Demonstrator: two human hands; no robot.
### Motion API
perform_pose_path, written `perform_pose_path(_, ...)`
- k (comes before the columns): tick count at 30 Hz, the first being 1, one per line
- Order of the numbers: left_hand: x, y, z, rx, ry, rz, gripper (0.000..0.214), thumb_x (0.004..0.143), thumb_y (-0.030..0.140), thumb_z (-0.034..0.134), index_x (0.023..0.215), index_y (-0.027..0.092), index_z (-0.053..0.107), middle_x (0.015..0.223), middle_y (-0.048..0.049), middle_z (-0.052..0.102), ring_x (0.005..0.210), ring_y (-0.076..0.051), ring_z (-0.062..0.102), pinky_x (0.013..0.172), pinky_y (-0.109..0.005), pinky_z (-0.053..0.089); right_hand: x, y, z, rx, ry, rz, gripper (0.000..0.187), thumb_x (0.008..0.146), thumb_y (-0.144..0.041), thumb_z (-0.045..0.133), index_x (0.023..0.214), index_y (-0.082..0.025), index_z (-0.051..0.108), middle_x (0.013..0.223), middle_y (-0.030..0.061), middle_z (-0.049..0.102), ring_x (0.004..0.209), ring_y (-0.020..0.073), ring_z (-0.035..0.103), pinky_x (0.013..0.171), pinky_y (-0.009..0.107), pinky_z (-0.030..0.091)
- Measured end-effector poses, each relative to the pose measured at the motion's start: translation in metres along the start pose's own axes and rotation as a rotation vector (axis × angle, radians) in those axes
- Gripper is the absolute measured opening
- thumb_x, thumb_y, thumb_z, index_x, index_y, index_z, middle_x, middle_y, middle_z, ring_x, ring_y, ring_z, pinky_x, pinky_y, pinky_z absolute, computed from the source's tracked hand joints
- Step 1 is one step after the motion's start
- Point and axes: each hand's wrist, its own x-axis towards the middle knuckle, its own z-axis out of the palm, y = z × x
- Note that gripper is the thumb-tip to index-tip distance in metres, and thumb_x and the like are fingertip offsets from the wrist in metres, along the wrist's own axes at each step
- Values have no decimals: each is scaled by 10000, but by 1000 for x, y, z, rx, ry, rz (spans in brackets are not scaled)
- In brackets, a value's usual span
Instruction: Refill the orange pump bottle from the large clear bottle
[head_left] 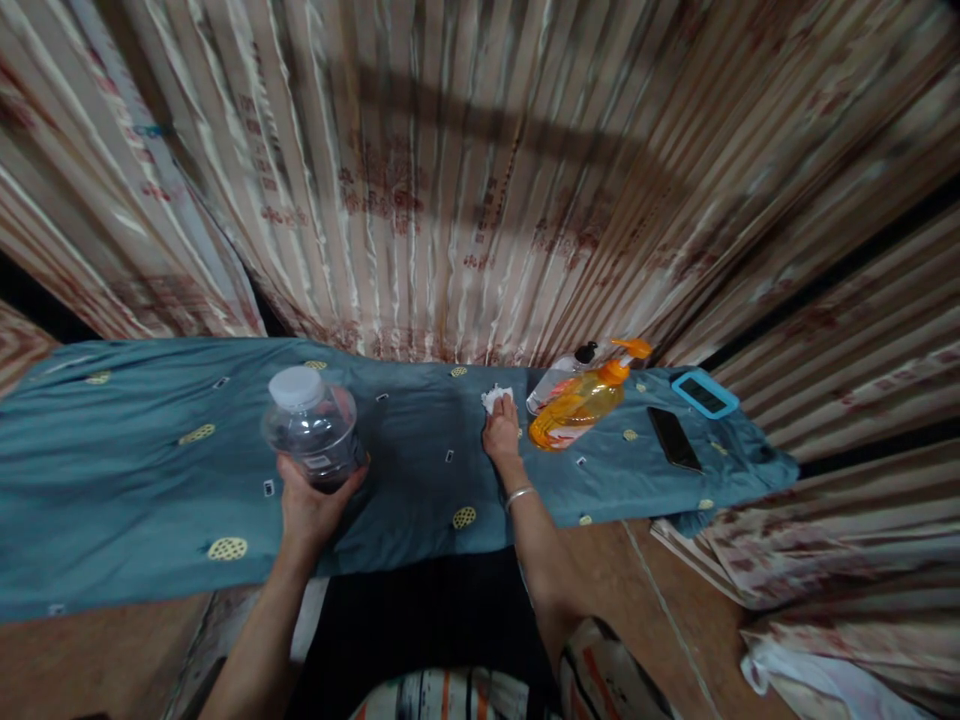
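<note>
My left hand [315, 505] is wrapped round the lower part of a clear plastic jar [319, 430] with a white screw lid [298, 387]. The jar looks upright, and whether its base touches the cloth I cannot tell. On the cloth to the right, my right hand [502, 432] has its fingers closed on a crumpled white tissue [496, 397]. Just right of that hand stands a pump bottle of orange liquid [577, 410] with an orange pump head. Behind it is a clear bottle [551, 383] with a black top, partly hidden.
A teal cloth with yellow pineapple prints [420, 480] covers the long table. Toward its right end lie a dark phone [673, 438] and a blue-framed device [705, 393]. Striped curtains [450, 200] hang close behind and at the right. Tiled floor [615, 570] shows below.
</note>
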Motion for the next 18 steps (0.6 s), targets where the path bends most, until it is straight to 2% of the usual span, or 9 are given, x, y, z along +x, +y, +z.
perform_pose_path(3,0,1,0,17,-11,-2,1089,542,530,833,1419,125,330,1356,-247,598,1253,-422,628,1027,-544,543,-2,-28,2,32,-33,-54,404,982,-326,634,1350,-164,596,1504,136,540,1419,309,488,1177,591,380)
perform_pose_path(7,-1,1,0,34,1,2,1083,537,544,830,1408,126,341,1360,-246,598,1248,-421,632,1012,-540,547,-15,-78,-4,84,-118,-238,335,1003,-267,592,1317,-156,627,1441,121,610,1446,277,472,1210,568,347)
perform_pose_path(11,0,-1,1,25,5,35,1067,544,551,828,1406,135,358,1361,-237,600,1253,-405,631,1023,-522,540,-62,-125,-17,141,-190,-416,415,1025,-159,434,1392,-28,577,1497,215,550,1489,234,419,1252,417,343)
perform_pose_path(13,1,-2,1,29,7,22,1077,537,538,833,1413,136,353,1371,-239,597,1267,-407,624,1028,-522,536,-92,-141,-23,173,-221,-517,438,1017,-140,411,1412,-30,566,1513,193,543,1502,202,391,1286,362,284)
perform_pose_path(16,2,-2,2,36,9,3,1117,517,512,848,1431,129,333,1404,-252,579,1297,-418,602,1047,-532,520,-133,-153,-33,213,-239,-614,509,1024,-189,422,1506,-30,451,1580,169,474,1526,206,345,1284,345,295)
perform_pose_path(18,2,-1,1,34,5,11,1127,523,492,847,1446,121,317,1416,-256,571,1304,-420,596,1055,-536,512,-152,-151,-39,227,-238,-640,513,1025,-225,446,1493,-18,462,1577,163,480,1509,228,374,1270,343,325)
